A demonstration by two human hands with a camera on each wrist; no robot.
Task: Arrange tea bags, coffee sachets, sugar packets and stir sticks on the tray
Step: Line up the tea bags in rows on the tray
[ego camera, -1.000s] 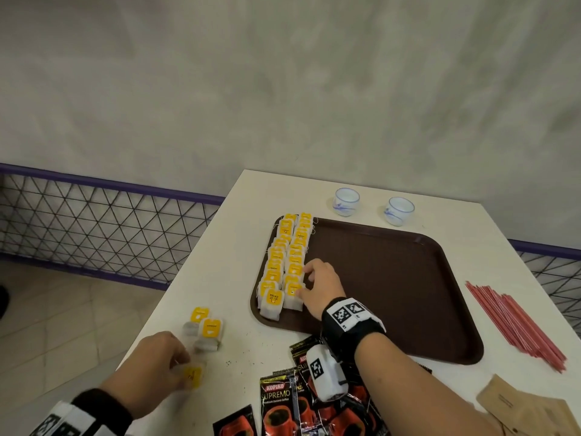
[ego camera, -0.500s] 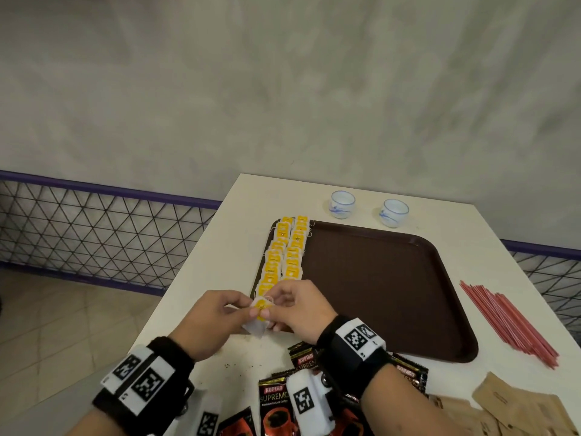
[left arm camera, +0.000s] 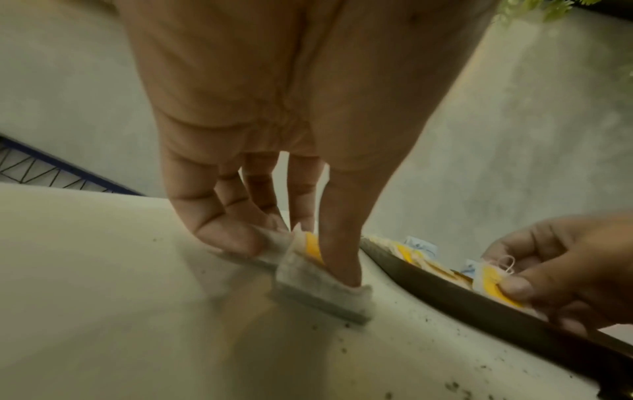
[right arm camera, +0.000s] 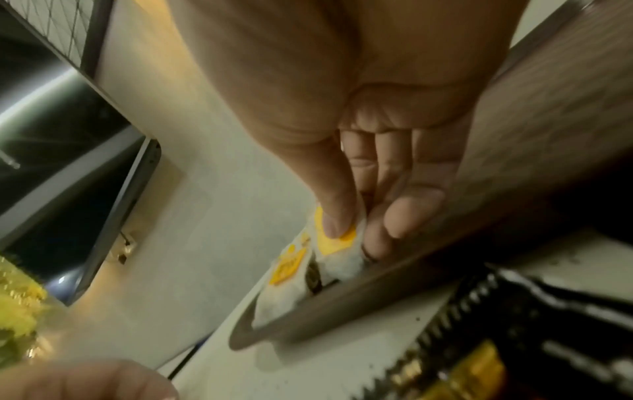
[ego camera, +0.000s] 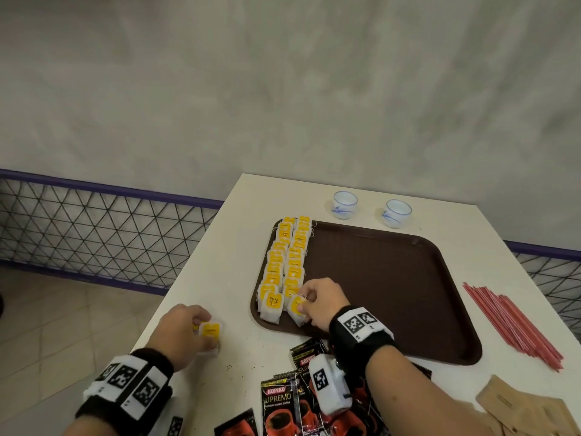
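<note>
A brown tray (ego camera: 393,294) carries two rows of yellow-tagged tea bags (ego camera: 287,256) along its left side. My right hand (ego camera: 302,303) pinches a tea bag (ego camera: 296,307) at the near end of the right-hand row, just inside the tray's front rim; the right wrist view shows the thumb pressing on that tea bag's yellow tag (right arm camera: 337,243). My left hand (ego camera: 204,327) is on the table left of the tray. It pinches a loose tea bag (ego camera: 210,332) between thumb and fingers. A second loose tea bag (left arm camera: 270,243) lies under the fingers.
Black and red coffee sachets (ego camera: 279,404) lie near the front edge under my right forearm. Red stir sticks (ego camera: 509,319) lie right of the tray, brown sugar packets (ego camera: 528,410) at the front right. Two small cups (ego camera: 345,204) stand behind the tray. The table edge runs close to my left hand.
Half a second ago both hands met over a tea bag at the tray's near left corner. The right hand has carried it onto the tray; the left has returned to the loose tea bags.
</note>
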